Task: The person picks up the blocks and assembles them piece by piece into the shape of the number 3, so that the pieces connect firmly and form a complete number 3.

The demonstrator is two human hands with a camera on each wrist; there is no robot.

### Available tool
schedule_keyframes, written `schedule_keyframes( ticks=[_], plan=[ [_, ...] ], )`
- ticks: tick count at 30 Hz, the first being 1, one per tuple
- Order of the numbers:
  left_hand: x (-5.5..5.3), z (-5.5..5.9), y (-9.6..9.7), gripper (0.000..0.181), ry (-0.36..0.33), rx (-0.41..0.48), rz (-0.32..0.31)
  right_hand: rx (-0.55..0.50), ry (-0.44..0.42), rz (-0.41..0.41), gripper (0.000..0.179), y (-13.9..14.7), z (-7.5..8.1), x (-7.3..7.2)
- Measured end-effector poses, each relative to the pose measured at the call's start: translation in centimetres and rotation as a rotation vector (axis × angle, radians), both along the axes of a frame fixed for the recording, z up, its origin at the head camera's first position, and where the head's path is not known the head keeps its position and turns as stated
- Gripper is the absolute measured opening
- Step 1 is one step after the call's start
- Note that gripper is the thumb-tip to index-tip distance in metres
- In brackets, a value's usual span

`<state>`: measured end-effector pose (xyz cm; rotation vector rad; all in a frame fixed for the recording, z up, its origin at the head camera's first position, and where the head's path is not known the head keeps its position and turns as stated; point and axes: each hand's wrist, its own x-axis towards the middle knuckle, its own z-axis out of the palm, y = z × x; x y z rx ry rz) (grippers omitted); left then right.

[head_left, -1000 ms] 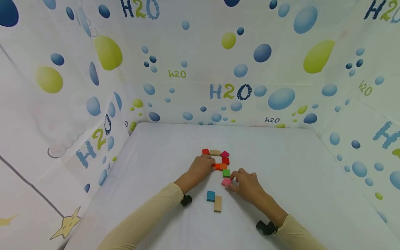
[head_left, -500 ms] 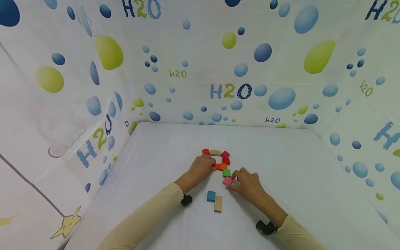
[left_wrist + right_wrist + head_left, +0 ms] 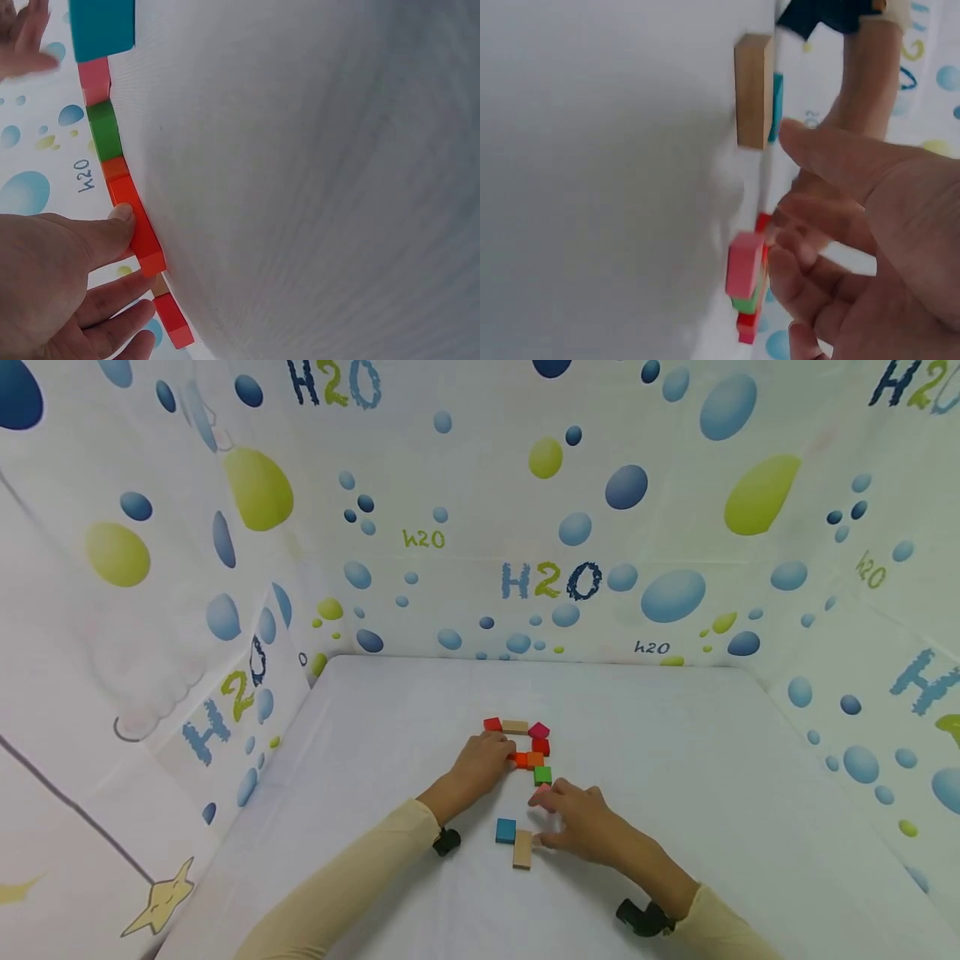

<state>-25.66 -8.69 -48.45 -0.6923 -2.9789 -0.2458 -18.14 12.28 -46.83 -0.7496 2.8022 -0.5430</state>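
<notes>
My left hand [image 3: 480, 768] lies at the left end of a short orange row; in the left wrist view its thumb and fingers pinch an orange-red block [image 3: 142, 232]. Beside this is an orange block [image 3: 535, 760], then a green block [image 3: 543, 775] nearer to me. A pink block [image 3: 744, 264] comes after the green one, partly hidden in the head view by fingers of my right hand [image 3: 588, 822]. That hand holds nothing, its thumb spread apart close to a plain wooden block [image 3: 522, 850]. A blue block [image 3: 506, 831] touches the wooden block's upper left.
Farther back, a red block [image 3: 492, 724], another plain wooden block [image 3: 515, 727], a crimson pentagonal block [image 3: 539, 730] and a dark red block [image 3: 541, 747] continue the curved line. A white cloth covers the table [image 3: 660, 735], with patterned curtains [image 3: 465, 468] around it.
My right hand has let go of the pink block and moved toward me, its thumb now near the wooden block. The pink block had shifted slightly right. My left hand stays put.
</notes>
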Motion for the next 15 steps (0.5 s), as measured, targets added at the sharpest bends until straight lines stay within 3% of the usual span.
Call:
schedule_keyframes(
  ticks=[5, 15],
  plan=[
    [0.1, 0.1, 0.0, 0.020, 0.002, 0.000, -0.003, -0.006, -0.075, 0.116, 0.049, -0.7, 0.0, 1.3],
    [0.2, 0.2, 0.0, 0.022, -0.021, -0.014, 0.009, 0.027, -0.071, 0.115, 0.041, -0.8, 0.4, 2.1]
  ],
)
